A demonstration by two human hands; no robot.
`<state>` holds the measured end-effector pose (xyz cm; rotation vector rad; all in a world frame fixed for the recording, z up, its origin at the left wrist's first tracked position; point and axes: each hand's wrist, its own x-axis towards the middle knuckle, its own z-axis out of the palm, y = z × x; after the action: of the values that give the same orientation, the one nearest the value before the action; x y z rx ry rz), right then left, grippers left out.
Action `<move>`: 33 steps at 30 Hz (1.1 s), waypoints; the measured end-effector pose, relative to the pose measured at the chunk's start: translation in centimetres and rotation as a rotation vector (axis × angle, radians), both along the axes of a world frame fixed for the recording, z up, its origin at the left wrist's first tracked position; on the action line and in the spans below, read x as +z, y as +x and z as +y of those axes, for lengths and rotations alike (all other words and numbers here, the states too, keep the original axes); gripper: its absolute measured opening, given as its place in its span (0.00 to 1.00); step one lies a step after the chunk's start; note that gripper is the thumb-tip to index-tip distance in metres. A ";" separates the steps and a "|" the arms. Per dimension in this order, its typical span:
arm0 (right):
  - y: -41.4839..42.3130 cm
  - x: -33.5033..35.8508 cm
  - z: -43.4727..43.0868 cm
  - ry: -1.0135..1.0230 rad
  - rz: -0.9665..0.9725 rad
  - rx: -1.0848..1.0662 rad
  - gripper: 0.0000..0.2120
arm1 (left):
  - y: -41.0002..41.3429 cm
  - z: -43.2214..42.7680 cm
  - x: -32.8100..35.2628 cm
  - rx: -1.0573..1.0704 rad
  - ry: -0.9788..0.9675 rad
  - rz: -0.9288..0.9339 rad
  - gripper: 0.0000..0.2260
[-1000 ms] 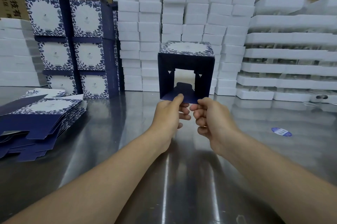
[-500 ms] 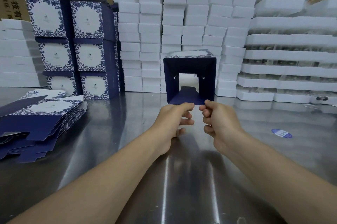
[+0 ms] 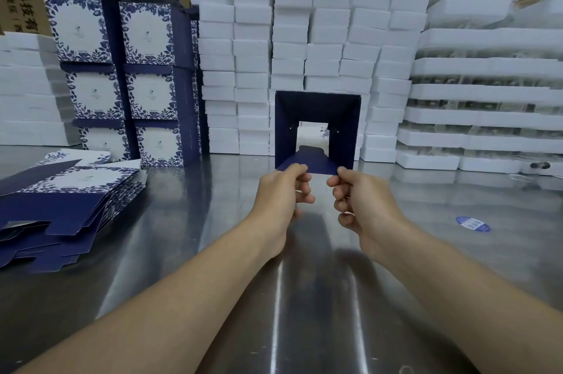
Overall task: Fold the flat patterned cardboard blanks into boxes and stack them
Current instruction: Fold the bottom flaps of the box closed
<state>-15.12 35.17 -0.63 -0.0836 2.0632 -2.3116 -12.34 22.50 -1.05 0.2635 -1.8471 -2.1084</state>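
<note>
A navy blue box blank [image 3: 344, 126], opened into a square tube, faces me with its open end; I look through its dark inside to a gap at the far end. My left hand [image 3: 281, 193] pinches the near bottom edge at its left. My right hand [image 3: 361, 200] pinches the same edge at its right corner. A pile of flat blue-and-white patterned blanks [image 3: 61, 200] lies at the left of the steel table [image 3: 304, 297]. Folded patterned boxes [image 3: 122, 78] are stacked in two columns at the back left.
White foam blocks [image 3: 304, 38] are stacked in a wall behind the held box. White foam trays [image 3: 487, 99] pile up at the right and more at the far left. A blue oval sticker [image 3: 472, 223] lies on the table at the right. Brown cartons stand behind.
The tube has sunk lower and tilted, so its patterned top no longer shows and I look straight into it. Both hands moved slightly down and apart along the bottom edge.
</note>
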 end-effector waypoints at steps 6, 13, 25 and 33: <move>-0.1 -0.1 -0.1 0.007 0.001 -0.001 0.16 | 0.0 -0.3 -0.1 0.009 0.037 -0.019 0.11; -0.2 -0.3 -0.1 -0.001 0.006 0.004 0.15 | -0.1 -0.4 0.2 0.017 0.013 -0.024 0.09; -0.4 -0.3 0.1 -0.006 -0.006 -0.035 0.16 | 0.2 -0.5 0.3 0.034 0.065 -0.092 0.11; -0.2 -0.4 -0.2 -0.007 -0.011 -0.026 0.15 | -0.2 -0.6 0.3 0.096 0.008 -0.069 0.11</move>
<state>-15.29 34.96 -1.07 -0.0443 2.0632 -2.3284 -12.50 21.89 -0.72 0.4225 -1.8265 -2.0664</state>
